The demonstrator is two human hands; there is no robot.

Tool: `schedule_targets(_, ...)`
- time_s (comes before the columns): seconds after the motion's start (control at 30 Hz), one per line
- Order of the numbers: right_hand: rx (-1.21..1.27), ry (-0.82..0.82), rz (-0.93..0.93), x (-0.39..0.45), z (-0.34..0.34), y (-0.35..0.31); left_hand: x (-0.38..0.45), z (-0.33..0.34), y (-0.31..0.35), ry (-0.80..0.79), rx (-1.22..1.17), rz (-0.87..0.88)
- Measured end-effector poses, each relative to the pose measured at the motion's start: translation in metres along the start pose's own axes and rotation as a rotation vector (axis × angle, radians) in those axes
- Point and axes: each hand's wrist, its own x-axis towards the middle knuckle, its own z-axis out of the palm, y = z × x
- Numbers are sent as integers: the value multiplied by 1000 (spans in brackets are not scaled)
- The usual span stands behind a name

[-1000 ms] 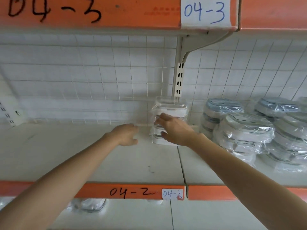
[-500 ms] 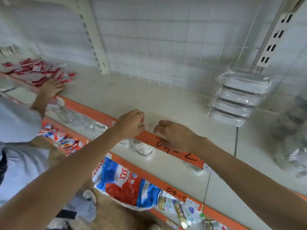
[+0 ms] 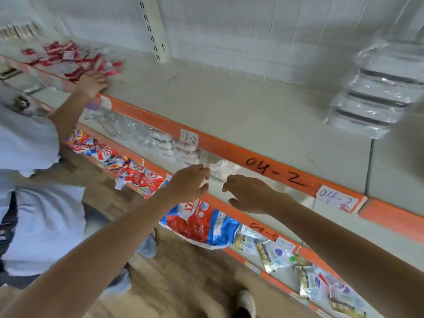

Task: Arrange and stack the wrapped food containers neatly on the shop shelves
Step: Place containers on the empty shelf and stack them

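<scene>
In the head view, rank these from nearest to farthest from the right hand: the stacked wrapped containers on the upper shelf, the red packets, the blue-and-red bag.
From the right hand:
1. Blue-and-red bag, just below it on the lower shelf.
2. Stacked wrapped containers, up to the right, at the shelf's back.
3. Red packets, far left on the upper shelf.
</scene>
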Motion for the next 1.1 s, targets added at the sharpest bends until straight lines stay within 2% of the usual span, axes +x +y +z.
schedule_targets(0.13, 137, -76, 150, -10, 50, 2, -11, 37, -9, -116, -100, -11)
schedule_targets(0.3, 272, -144, 360, -20, 121, -6, -38, 111, -1, -134, -262, -76)
schedule_targets(0.47, 450, -25, 571, -15, 155, 0, -33, 146, 2, -167, -324, -82)
schedule_targets(0.6, 481, 13, 687, -19, 173, 20, -19, 162, 1, -165, -318, -74)
schedule_targets(0.8, 436, 175, 821, -27, 193, 72, 36, 193, 12, -64, -316, -9)
schedule_targets(0.93, 293, 327, 903, -28, 209, 123, 104, 216, 35, 36, -298, 68)
schedule_targets(1.1, 92, 464, 1009, -23, 229, 177, 184, 231, 58, 271, -114, 126)
